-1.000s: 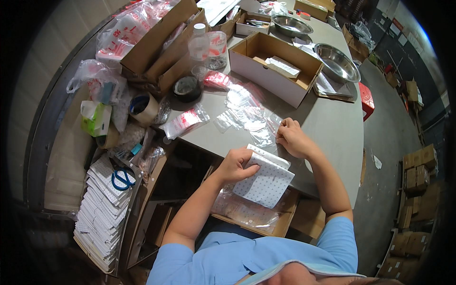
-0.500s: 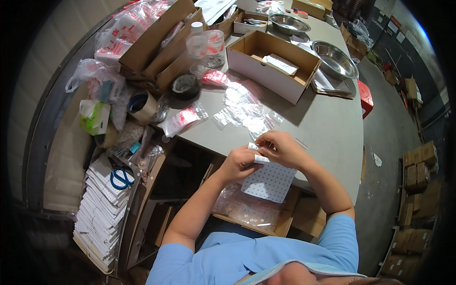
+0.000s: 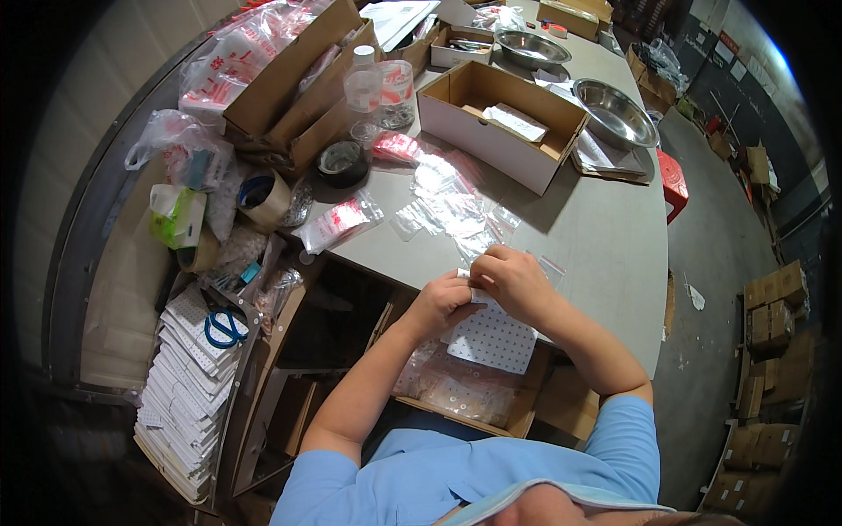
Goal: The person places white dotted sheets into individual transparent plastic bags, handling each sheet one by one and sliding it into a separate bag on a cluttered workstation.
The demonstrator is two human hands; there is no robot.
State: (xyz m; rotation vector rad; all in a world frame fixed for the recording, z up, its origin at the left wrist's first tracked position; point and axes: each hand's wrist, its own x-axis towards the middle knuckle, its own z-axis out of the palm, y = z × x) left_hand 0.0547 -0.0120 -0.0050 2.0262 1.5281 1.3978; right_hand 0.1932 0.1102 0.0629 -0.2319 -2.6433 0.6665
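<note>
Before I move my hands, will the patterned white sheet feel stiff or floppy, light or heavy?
The patterned white sheet looks thin, so it's probably light. It extends fairly flat from your left hand, suggesting some stiffness, though its unsupported near edge may flap or bend.

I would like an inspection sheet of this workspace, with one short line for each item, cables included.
Surface: grey tabletop, partly covered.
Job's things: white patterned paper in the hands; small clear bags spread on the tabletop beyond.
Clutter: black tape roll, capped bottle, open cardboard box, two steel bowls.
Hands: left hand grips the white patterned paper; right hand is at its upper edge, grasp hidden.
Cables: nothing seen.
Surroundings: red stool and stacked cartons on the right.
</note>
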